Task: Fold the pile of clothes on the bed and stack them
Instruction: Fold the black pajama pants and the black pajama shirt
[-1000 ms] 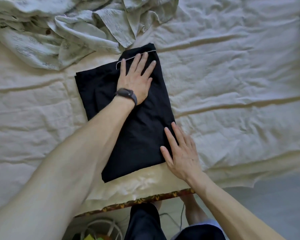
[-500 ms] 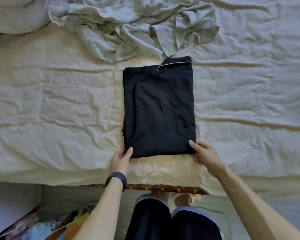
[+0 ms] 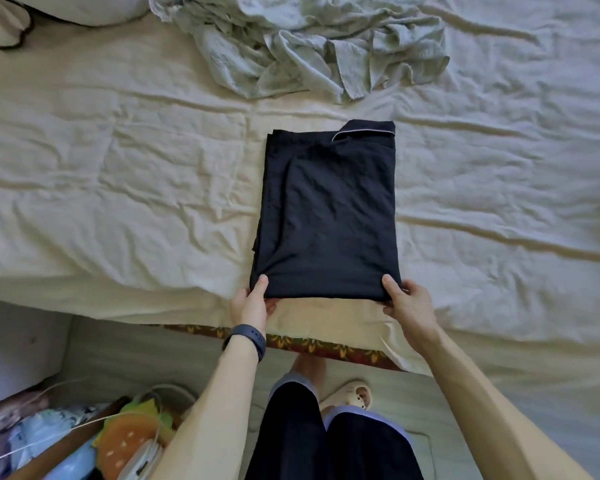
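A black garment, folded into a long rectangle with a thin white-piped edge at its far right corner, lies on the cream bed sheet near the bed's front edge. My left hand pinches its near left corner, thumb on top. My right hand pinches the near right corner the same way. Beyond the black garment a crumpled pale green garment lies in a heap.
A pillow sits at the far left corner of the bed. A patterned mattress edge shows under the sheet. On the floor at lower left lie a bag and colourful items. My legs stand against the bed.
A second ago both hands lay flat on the black garment. They then moved to its near corners and now pinch them. The view has shifted left and back.
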